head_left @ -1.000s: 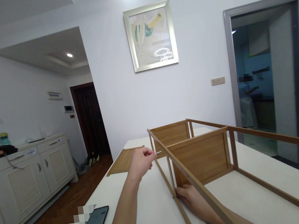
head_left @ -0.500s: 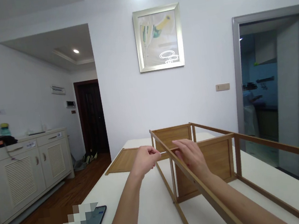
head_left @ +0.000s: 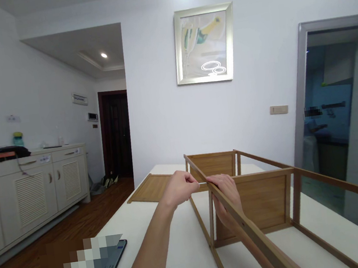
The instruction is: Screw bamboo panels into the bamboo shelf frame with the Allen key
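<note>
A brown wooden shelf frame [head_left: 291,171] lies on its side on the white table, with panels [head_left: 261,204] set between its rails. My left hand [head_left: 181,186] is closed in a pinch beside the near upper rail [head_left: 243,222]. The thin metal rod in that pinch is almost wholly hidden by the fingers now; its kind cannot be made out. My right hand [head_left: 225,193] reaches up from inside the frame, its fingers closed over the same rail near the far end. The right thumb is partly hidden behind the rail.
A loose wooden panel [head_left: 153,188] lies flat at the table's far left. A tablet-like device [head_left: 112,266] rests by the left edge of the white table [head_left: 178,257]. Behind are a white cabinet [head_left: 31,193] and a doorway, where a person [head_left: 311,134] stands.
My right hand has shifted from open fingers beside the rail to a grip over it. My left hand remains pinched, and the rod shows less. The view has turned slightly left.
</note>
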{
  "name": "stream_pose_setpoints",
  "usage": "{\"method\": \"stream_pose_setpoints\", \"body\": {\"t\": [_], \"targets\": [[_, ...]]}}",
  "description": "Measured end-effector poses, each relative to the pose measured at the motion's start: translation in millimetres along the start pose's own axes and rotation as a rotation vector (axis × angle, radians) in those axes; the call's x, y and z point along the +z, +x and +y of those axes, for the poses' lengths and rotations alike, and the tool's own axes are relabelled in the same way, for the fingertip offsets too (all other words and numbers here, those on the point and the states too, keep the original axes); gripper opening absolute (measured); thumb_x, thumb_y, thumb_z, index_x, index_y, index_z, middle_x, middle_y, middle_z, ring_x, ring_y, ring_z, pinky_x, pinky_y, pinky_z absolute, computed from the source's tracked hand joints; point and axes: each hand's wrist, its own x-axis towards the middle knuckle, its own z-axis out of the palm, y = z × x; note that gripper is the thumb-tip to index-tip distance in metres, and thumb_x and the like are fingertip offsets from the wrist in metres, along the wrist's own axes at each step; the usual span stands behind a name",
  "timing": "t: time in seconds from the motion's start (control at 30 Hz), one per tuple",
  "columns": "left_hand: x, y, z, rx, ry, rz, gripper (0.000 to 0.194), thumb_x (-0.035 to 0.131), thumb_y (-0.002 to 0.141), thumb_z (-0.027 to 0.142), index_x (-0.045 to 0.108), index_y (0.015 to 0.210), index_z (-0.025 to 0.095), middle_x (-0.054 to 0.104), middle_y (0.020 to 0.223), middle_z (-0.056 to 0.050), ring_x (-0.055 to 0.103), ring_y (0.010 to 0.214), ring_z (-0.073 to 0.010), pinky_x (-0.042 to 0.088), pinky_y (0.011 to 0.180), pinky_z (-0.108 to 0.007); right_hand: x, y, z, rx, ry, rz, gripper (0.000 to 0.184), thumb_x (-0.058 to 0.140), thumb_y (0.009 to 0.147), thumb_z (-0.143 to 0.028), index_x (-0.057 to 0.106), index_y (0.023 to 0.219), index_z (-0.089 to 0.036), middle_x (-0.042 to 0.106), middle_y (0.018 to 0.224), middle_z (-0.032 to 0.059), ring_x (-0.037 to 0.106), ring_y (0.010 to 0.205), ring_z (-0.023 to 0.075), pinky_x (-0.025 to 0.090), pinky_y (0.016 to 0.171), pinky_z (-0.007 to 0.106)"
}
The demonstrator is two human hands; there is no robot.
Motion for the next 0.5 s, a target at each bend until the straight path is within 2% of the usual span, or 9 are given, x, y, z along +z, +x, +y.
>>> {"method": "stream_pose_setpoints", "body": {"t": [0.27,0.5], "targets": [[0.0,-2.2,3.0,0.040,0.064,0.066,0.006,0.059,0.063,0.016,0.061,0.057,0.016,0.053,0.046,0.002,0.049,0.045,-0.0098,0.031,0.041,-0.019,0.7,1.8,-1.7,0.015,-0.013,0.004,0.025,0.044,0.088,-0.017,0.056,0.109,-0.024,0.067,0.099,0.0058,0.062,0.097,0.0211,0.040,0.096,0.044],[0.7,-0.1,0.0,0.011,0.078,0.056,0.005,0.058,0.062,0.017,0.060,0.057,0.017,0.053,0.048,0.003,0.049,0.044,-0.0102,0.029,0.038,-0.019,-5.9,10.0,4.2,0.048,-0.033,-0.127,0.027,0.048,0.077,-0.013,0.055,0.102,-0.022,0.067,0.091,0.0047,0.062,0.085,0.0207,0.043,0.083,0.037]]}}
